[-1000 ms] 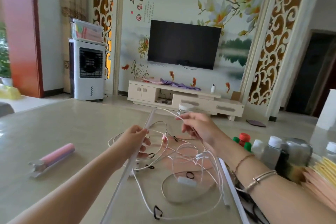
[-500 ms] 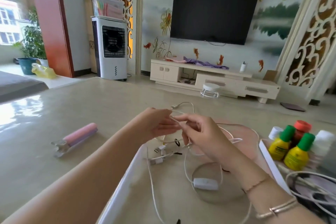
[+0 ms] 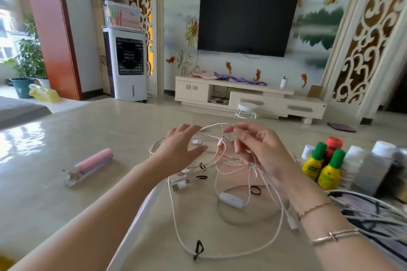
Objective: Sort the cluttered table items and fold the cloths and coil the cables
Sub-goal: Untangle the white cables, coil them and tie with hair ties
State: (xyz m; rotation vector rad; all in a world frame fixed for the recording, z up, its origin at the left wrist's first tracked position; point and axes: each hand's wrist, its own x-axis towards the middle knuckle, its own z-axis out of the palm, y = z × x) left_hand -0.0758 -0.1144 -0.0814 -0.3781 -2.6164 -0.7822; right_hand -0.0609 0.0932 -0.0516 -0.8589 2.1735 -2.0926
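A tangle of thin white cables [image 3: 222, 174] lies on the beige table [image 3: 66, 138] in front of me, with an inline switch [image 3: 231, 199], a USB plug [image 3: 178, 187] and small black ties [image 3: 198, 248] along the strands. My right hand [image 3: 262, 152] hovers over the tangle with curled fingers, gripping several white strands that hang below it. My left hand [image 3: 180, 145] is spread flat just left of it, fingers straight, its fingertips near a raised cable loop. Whether it touches the loop is unclear.
A pink folded tool with a clear clip [image 3: 90, 164] lies to the left. Yellow bottles with green caps [image 3: 328, 174], a red-capped one and white-capped jars stand at the right. More cables [image 3: 370, 213] pile at the right edge. A white tray rim [image 3: 136, 215] runs under my left forearm.
My hands, pinched together on one strand half a second ago, have drawn apart. The left hand has let go and spread; the right keeps hold of the strands.
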